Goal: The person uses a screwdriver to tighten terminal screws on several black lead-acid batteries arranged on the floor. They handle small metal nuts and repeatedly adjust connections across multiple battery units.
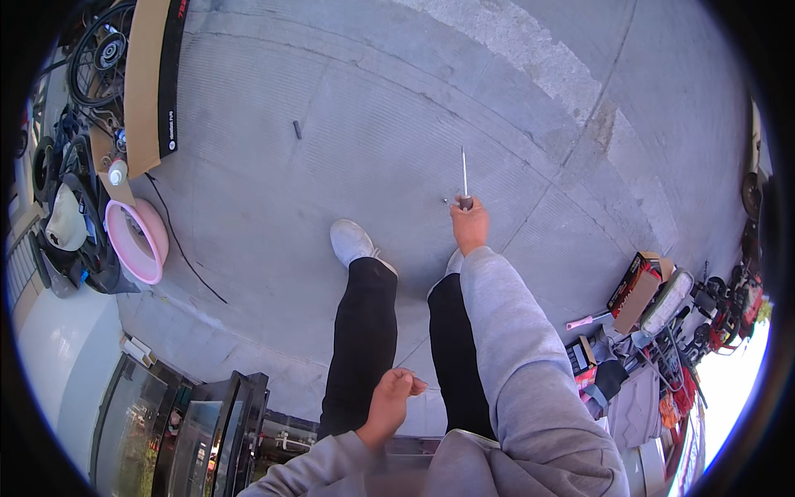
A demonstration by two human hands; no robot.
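Note:
My right hand (470,225) is stretched out over the concrete ground and wrapped round the dark handle of a screwdriver (464,172). Its thin metal shaft points away from me. Just left of that hand, a tiny shiny piece (445,200) shows, too small to name. My left hand (391,404) is held close to my body, above my left leg, its fingers curled and pressed together; whatever may be inside them is hidden. Farther off to the left, a short dark cylindrical piece (297,130) lies on the ground.
At the left are a pink basin (164,240), a large cardboard box (146,83) with wheel parts, and a black cable (178,240). Dark cabinets (219,431) stand at the lower left. Boxes (638,286), a pink-handled tool (580,322) and piled parts lie at the right.

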